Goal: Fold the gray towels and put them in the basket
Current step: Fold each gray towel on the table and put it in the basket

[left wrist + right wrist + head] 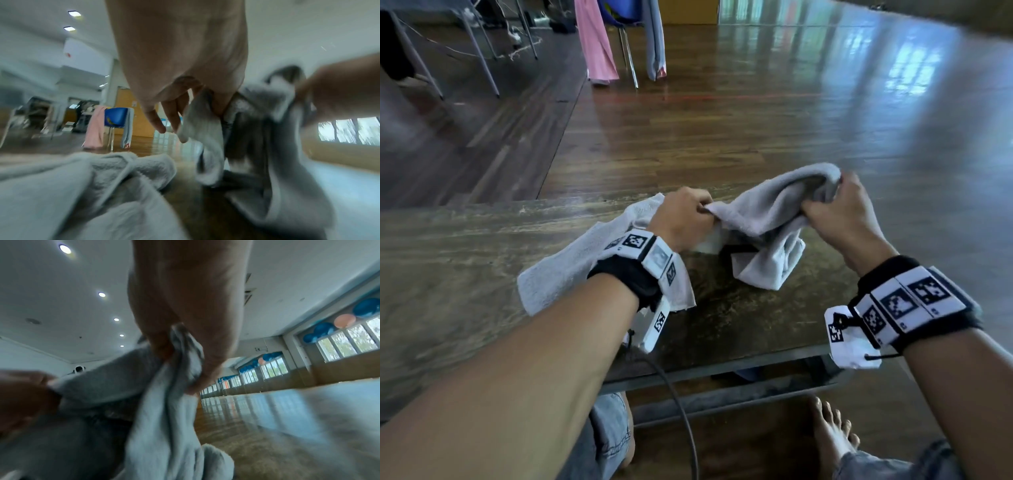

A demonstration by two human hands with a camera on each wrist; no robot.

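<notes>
A gray towel (767, 219) hangs bunched between both hands above the wooden table (448, 260), its lower end touching the tabletop. My left hand (685, 214) pinches one edge of it; in the left wrist view the left hand (207, 100) grips the gray towel (205, 126) between thumb and fingers. My right hand (835, 209) grips the towel's other, raised end, and the right wrist view shows the right hand (180, 353) clenched round the gray cloth (164, 410). A second gray towel (582, 260) lies crumpled on the table under my left wrist. No basket is in view.
The table's near edge (722, 373) runs just in front of my knees and bare foot (832, 435). A cable (681, 411) hangs from my left wrist. Beyond the table a chair (626, 51) draped with pink and gray cloths stands on the wood floor.
</notes>
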